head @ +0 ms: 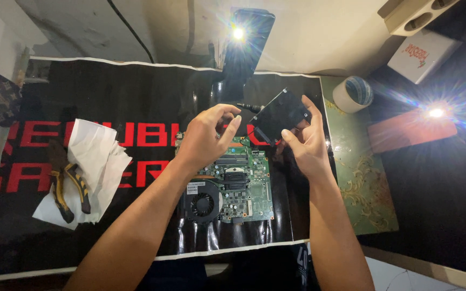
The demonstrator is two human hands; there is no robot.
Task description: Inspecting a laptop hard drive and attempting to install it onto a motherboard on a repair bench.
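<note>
Right hand (304, 141) grips black flat part (279, 117), tilted, long axis toward upper right. Left hand (207, 136) pinches a screwdriver (249, 108) pointing right, above circuit board (244, 186).

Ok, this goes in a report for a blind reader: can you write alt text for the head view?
Two bare hands work above a green circuit board with a round black fan: the right hand holds a flat black plate, the left hand pinches a screwdriver beside it. Yellow-handled pliers lie on white paper to the left.
</note>
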